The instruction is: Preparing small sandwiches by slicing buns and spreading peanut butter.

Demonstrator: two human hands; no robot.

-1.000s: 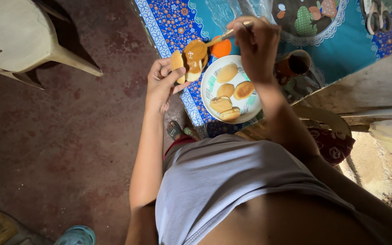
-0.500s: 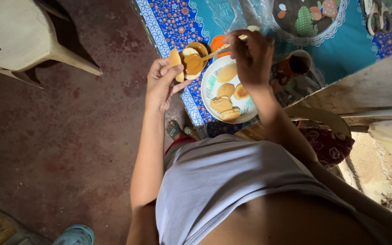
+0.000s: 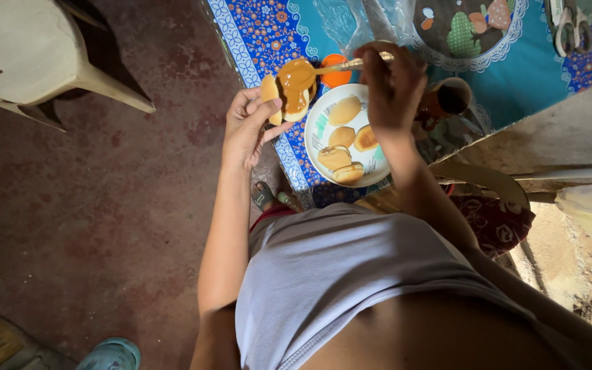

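Near the top centre of the frame, our left hand point(image 3: 248, 130) pinches a split bun point(image 3: 276, 96) while our right hand point(image 3: 392, 82) grips a spoon point(image 3: 323, 67) heaped with brown spread, which we judge could drip onto the patterned table point(image 3: 255, 34) if tilted.

Home: patterned tablecloth point(image 3: 515, 75), plastic chair point(image 3: 29, 55)
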